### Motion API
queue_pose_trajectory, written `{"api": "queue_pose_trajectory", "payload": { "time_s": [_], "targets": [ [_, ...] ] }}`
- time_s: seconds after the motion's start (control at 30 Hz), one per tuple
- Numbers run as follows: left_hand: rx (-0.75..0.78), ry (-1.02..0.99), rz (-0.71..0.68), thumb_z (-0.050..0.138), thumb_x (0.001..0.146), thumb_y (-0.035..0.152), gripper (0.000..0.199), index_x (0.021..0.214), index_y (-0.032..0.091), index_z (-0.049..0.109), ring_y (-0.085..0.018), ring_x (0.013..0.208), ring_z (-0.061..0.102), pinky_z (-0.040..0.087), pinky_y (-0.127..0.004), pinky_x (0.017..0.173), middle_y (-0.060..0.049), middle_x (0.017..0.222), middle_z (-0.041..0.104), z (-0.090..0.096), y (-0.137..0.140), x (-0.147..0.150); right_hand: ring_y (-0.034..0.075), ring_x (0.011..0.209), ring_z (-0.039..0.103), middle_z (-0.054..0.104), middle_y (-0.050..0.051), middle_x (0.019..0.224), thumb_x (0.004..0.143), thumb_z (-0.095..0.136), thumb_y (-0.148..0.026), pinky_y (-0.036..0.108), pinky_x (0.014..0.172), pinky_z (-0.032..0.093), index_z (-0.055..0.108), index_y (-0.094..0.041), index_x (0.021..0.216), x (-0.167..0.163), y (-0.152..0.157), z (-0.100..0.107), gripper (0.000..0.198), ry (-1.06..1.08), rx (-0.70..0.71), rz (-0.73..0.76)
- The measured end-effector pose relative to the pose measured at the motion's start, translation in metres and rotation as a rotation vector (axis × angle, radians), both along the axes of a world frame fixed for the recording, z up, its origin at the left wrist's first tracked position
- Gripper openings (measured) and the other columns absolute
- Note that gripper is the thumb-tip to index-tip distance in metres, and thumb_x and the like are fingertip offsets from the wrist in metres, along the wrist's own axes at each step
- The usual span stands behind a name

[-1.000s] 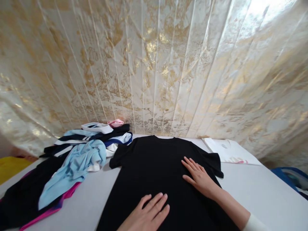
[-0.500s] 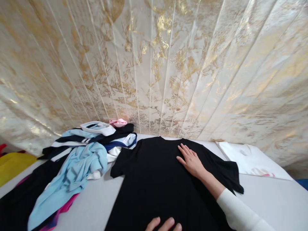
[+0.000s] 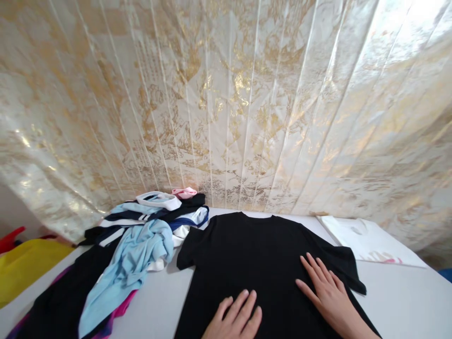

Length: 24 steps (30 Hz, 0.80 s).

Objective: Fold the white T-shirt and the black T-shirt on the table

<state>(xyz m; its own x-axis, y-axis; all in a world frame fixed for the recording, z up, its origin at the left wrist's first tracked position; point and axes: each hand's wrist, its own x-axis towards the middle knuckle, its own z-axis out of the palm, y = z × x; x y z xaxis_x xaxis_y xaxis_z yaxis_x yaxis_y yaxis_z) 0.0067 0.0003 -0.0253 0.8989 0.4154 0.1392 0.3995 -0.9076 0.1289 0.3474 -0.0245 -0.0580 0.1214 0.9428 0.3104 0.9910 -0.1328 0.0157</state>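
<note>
- Hands: two, both palm down over the black T-shirt.
- Left hand (image 3: 233, 320): at the bottom edge, partly cut off by it. Four digits visible, slightly bent and a little apart, resting on the shirt's middle.
- Right hand (image 3: 326, 294): all five digits visible, straight and lightly spread, the thumb well out from the rest. Lies on the shirt's right side, below the right-hand sleeve.
- Black T-shirt (image 3: 254, 249): one, spread on the white table (image 3: 406, 294), neck opening towards the far edge. Two short sleeves, both out to the sides; lower part runs out of view.
- White shirt (image 3: 374, 242): one, lying flat at the far right, just beyond the black sleeve. Reddish print near its front edge.
- Clothes pile (image 3: 63, 296): one heap on the left, close by the left-hand sleeve; number of garments cannot be told. Picked out in it: one light blue garment (image 3: 123, 273) draped on top, one white collar (image 3: 169, 202), one pink piece (image 3: 184, 193) at the back.
- Yellow cloth (image 3: 31, 266): one, at the left edge of view.
- Gold-patterned sheet (image 3: 226, 117): hangs behind the table.
</note>
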Motion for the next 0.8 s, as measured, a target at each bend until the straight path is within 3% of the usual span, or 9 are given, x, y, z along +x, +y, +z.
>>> {"api": "queue_pose_trajectory", "payload": {
  "time_s": [0.13,0.2,0.37,0.5,0.57,0.67,0.8],
  "targets": [
    [-0.223,0.045,0.125,0.043,0.093,0.059,0.076,0.152,0.017,0.017,-0.029,0.144,0.014,0.026,-0.049,0.113,-0.011,0.156,0.01,0.035,0.043,0.013,0.03,0.14,0.031,0.035,0.007,0.152,0.089,0.025,-0.069,0.052,0.107,0.034,0.038,-0.022,0.146,-0.001,-0.011,-0.01,0.075,-0.055,0.088,-0.004],
    [-0.248,0.07,0.196,0.043,0.089,0.066,0.083,0.151,0.015,0.02,-0.028,0.145,0.009,0.018,-0.05,0.115,-0.012,0.157,0.009,0.042,0.065,0.03,0.029,0.14,0.031,0.035,0.008,0.152,0.089,0.024,-0.069,0.051,0.108,0.033,0.037,-0.021,0.146,-0.006,-0.011,-0.007,0.075,-0.061,0.088,-0.008],
    [-0.201,0.084,0.303,0.042,0.089,0.063,0.074,0.149,0.02,0.03,-0.028,0.145,0.012,0.017,-0.048,0.115,-0.009,0.157,0.016,0.04,0.124,0.07,0.027,0.139,0.033,0.035,0.007,0.152,0.09,0.025,-0.068,0.05,0.108,0.034,0.038,-0.021,0.145,-0.012,-0.011,0.0,0.074,-0.055,0.059,-0.023],
    [-0.14,0.029,0.528,0.036,0.095,0.049,0.065,0.148,0.012,0.029,-0.032,0.145,0.012,0.016,-0.051,0.114,-0.016,0.156,0.019,0.037,0.164,0.069,0.027,0.14,0.031,0.032,0.007,0.153,0.091,0.031,-0.065,0.051,0.11,0.033,0.034,-0.021,0.147,-0.007,-0.024,-0.005,0.071,-0.033,0.022,-0.012],
    [-0.129,0.016,0.591,0.036,0.096,0.046,0.063,0.147,0.01,0.032,-0.031,0.144,0.016,0.017,-0.051,0.114,-0.017,0.155,0.023,0.036,0.17,0.065,0.028,0.14,0.03,0.031,0.007,0.153,0.091,0.032,-0.064,0.052,0.11,0.032,0.034,-0.022,0.147,-0.003,-0.03,-0.007,0.071,-0.003,-0.022,-0.001],
    [-0.123,-0.001,0.608,0.038,0.095,0.045,0.061,0.145,0.01,0.034,-0.029,0.144,0.019,0.019,-0.049,0.114,-0.017,0.154,0.025,0.036,0.157,0.066,0.029,0.141,0.028,0.029,0.008,0.154,0.091,0.033,-0.064,0.053,0.111,0.03,0.034,-0.022,0.147,-0.003,-0.023,-0.001,0.07,0.078,-0.103,0.013],
    [-0.112,-0.028,0.551,0.038,0.094,0.047,0.063,0.147,0.012,0.033,-0.025,0.144,0.017,0.019,-0.045,0.115,-0.014,0.156,0.021,0.034,0.125,0.08,0.026,0.142,0.024,0.026,0.007,0.155,0.093,0.033,-0.061,0.051,0.114,0.024,0.032,-0.025,0.148,-0.021,0.026,0.025,0.066,0.168,-0.178,0.109]
  ]
}}
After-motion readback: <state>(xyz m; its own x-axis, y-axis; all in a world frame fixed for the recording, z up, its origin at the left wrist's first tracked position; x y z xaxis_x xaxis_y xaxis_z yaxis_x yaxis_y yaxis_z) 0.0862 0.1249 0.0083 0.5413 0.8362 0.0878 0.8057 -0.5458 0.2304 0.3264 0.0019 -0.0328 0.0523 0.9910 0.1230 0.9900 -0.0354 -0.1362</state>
